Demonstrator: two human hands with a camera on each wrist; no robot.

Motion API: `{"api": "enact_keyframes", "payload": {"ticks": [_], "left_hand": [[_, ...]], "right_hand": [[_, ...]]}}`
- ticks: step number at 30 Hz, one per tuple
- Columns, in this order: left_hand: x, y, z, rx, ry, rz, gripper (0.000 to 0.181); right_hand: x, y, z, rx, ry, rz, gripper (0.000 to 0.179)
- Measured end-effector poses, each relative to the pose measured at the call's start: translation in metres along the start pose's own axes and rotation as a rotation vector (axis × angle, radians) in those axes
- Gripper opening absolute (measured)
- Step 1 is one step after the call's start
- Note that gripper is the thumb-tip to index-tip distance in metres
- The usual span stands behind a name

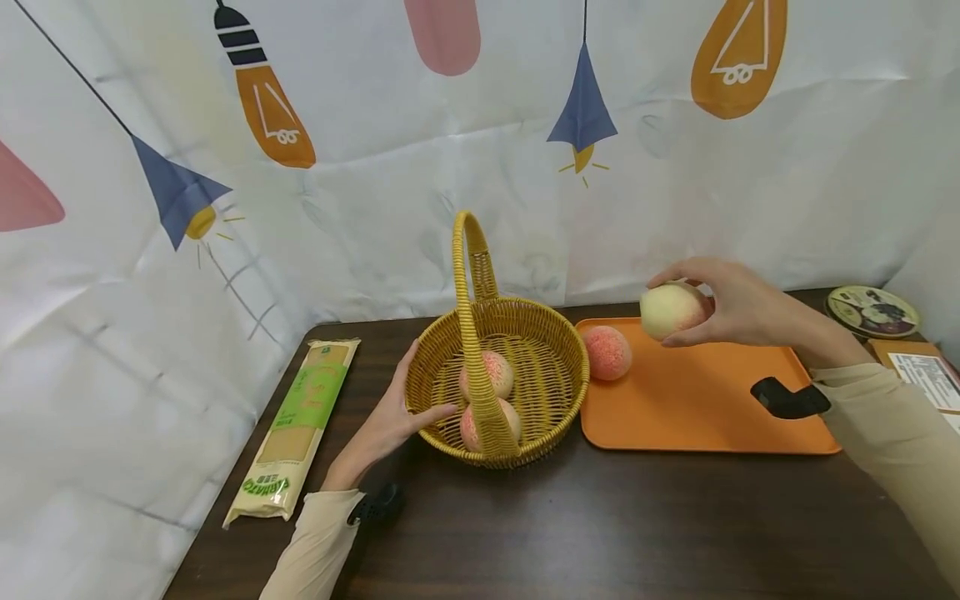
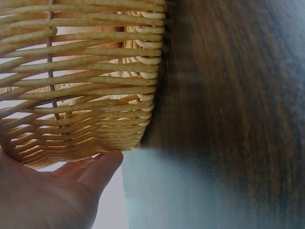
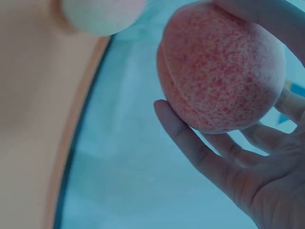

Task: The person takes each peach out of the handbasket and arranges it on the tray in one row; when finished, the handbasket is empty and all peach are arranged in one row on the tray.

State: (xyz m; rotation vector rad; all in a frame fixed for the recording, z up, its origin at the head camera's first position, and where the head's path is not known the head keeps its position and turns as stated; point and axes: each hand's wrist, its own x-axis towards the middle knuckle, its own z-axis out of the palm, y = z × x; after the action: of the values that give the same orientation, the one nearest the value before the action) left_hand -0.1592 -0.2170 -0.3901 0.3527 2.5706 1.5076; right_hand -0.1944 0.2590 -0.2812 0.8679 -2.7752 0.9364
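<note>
My right hand [image 1: 738,304] holds a pale yellow and pink peach [image 1: 671,311] above the orange tray [image 1: 697,417], thumb and fingers curved round it. In the right wrist view this peach [image 3: 219,71] shows its speckled red side and a crease. Another peach [image 1: 607,352] sits on the tray's left end, beside the basket. Two more peaches, one [image 1: 497,372] behind the other [image 1: 504,423], lie in the yellow wicker basket [image 1: 558,421], partly behind its tall handle. My left hand [image 1: 390,421] grips the basket's left side, thumb over the rim and fingers along the outer wall.
A long packet of noodles [image 1: 300,425] with a green label lies left of the basket. At the far right are a round tin [image 1: 872,312] and a brown box [image 1: 911,358] with a white label. A printed curtain [image 1: 517,167] hangs behind the dark table [image 1: 562,533].
</note>
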Motion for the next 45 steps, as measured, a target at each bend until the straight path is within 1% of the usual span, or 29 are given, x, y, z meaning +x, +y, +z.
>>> {"api": "enact_keyframes", "payload": {"ticks": [3,7,10,12,14,16,19,22,25,29,34,37,41,45], "left_hand": [[0.000,-0.001,0.000,-0.002,-0.001,0.005,0.117],[-0.001,-0.001,-0.001,-0.006,0.002,0.004,0.117],[-0.002,-0.001,-0.001,-0.006,0.004,-0.001,0.117],[-0.002,-0.001,-0.001,-0.013,0.002,0.004,0.116],[-0.002,-0.001,0.000,-0.017,0.002,0.007,0.116],[-0.001,0.000,0.000,-0.019,0.000,0.013,0.116],[-0.001,0.000,0.000,-0.020,-0.001,0.024,0.115],[-0.001,0.000,-0.001,-0.022,0.000,0.039,0.115],[-0.001,-0.001,-0.002,-0.024,0.004,0.047,0.115],[0.000,-0.001,-0.002,-0.026,0.003,0.051,0.115],[0.001,-0.002,-0.001,-0.026,0.002,0.043,0.115],[0.002,-0.002,0.000,-0.037,0.001,0.043,0.115],[0.002,-0.003,0.000,-0.045,-0.006,0.049,0.114],[0.002,-0.003,0.001,-0.031,-0.004,0.039,0.115]], "right_hand": [[-0.003,0.016,0.007,-0.024,-0.056,0.019,0.062],[-0.004,0.033,0.020,-0.022,-0.162,0.039,0.059],[-0.004,0.042,0.028,-0.064,-0.232,0.041,0.056],[-0.005,0.046,0.033,-0.096,-0.259,0.039,0.054],[-0.005,0.048,0.038,-0.122,-0.269,0.041,0.053],[-0.006,0.049,0.041,-0.126,-0.261,0.050,0.054],[-0.007,0.049,0.045,-0.102,-0.233,0.037,0.056],[-0.008,0.048,0.047,-0.043,-0.213,0.002,0.053],[-0.009,0.048,0.050,0.026,-0.206,-0.003,0.051],[-0.008,0.048,0.052,0.068,-0.201,0.017,0.052],[-0.007,0.050,0.055,0.045,-0.147,0.039,0.054],[-0.007,0.053,0.057,0.056,-0.119,0.074,0.055],[-0.009,0.056,0.060,0.082,-0.102,0.113,0.057],[-0.011,0.058,0.062,0.102,-0.092,0.139,0.059]]}}
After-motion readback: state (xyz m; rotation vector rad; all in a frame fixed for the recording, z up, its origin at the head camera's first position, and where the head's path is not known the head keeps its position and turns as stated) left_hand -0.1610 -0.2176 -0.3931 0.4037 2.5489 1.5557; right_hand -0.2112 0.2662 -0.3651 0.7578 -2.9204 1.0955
